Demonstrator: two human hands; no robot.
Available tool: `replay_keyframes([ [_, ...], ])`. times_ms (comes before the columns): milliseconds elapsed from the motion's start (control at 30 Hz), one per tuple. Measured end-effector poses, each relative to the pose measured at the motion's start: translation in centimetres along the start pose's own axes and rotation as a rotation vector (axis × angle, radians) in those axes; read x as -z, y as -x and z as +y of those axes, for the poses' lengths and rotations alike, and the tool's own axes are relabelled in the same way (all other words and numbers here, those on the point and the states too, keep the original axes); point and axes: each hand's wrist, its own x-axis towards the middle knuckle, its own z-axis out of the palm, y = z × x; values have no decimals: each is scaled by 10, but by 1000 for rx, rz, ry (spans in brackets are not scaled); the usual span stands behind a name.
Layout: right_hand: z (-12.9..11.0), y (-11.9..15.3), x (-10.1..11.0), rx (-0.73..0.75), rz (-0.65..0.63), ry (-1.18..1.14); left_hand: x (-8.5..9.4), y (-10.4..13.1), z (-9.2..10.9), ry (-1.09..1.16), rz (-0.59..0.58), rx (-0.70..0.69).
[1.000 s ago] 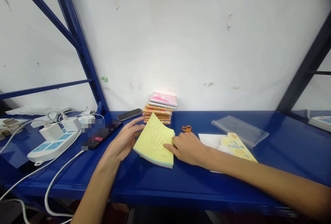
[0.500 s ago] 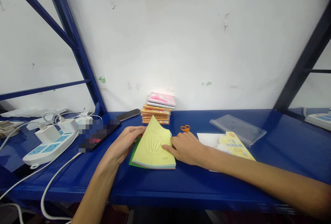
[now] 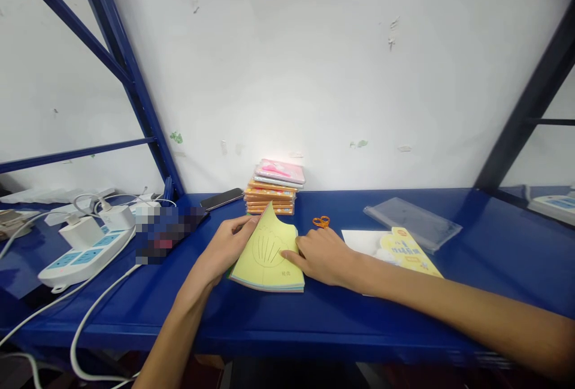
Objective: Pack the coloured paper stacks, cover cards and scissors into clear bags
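A pad of coloured paper lies on the blue table, its top sheet yellow and printed with a shell outline. The sheets' far left corner curls upward. My left hand is closed on the pad's left edge, thumb on top and fingers hidden beneath. On the right side, my right hand grips the edge with its thumb on the yellow sheet and the other fingers curled. Orange-handled scissors lie just beyond my right hand, their blades hidden behind it.
Stacked wrapped packs stand against the wall. A yellow-and-white printed cover and a clear plastic sleeve lie at right. At left are a phone, a power strip with chargers, white cables and a partly blurred dark device.
My left hand has moved right and over the pad's left edge, thumb now on top. The left side of the sheets is lifted more, and less green shows beneath. My right hand stays put.
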Motion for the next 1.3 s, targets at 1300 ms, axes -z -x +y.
replay_keyframes([
  [1300,203,53,66,-137,-546,-762,-36,12,2,394,-93,50],
])
